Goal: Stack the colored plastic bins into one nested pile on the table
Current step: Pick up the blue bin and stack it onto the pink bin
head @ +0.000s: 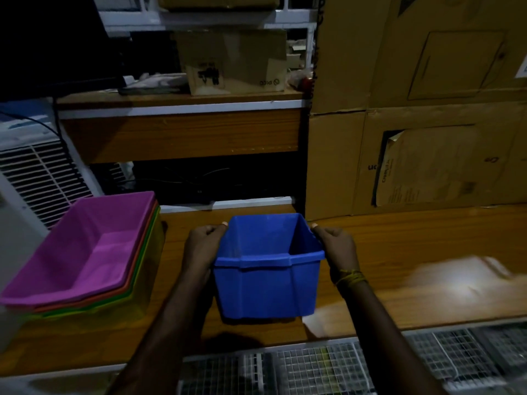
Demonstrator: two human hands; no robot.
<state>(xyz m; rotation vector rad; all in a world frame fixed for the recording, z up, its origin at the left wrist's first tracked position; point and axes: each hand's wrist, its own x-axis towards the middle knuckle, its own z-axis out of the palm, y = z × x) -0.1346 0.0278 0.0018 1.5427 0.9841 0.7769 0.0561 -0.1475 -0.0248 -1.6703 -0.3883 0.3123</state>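
Observation:
A blue plastic bin [268, 283] is held above the wooden table [399, 252], tilted with its open top facing away from me. My left hand [201, 249] grips its left rim and my right hand [339, 249] grips its right rim. To the left on the table stands a nested pile of bins [85, 252]: a purple one on top, then an orange, a green and a yellow one below it. The blue bin is apart from that pile.
Large cardboard boxes [413, 124] stand at the table's back right. A wooden desk [182, 132] with a small cardboard box [233, 61] rises behind. A white grilled appliance [37, 166] is at the left. Wire mesh [342, 366] lies below the table's front edge.

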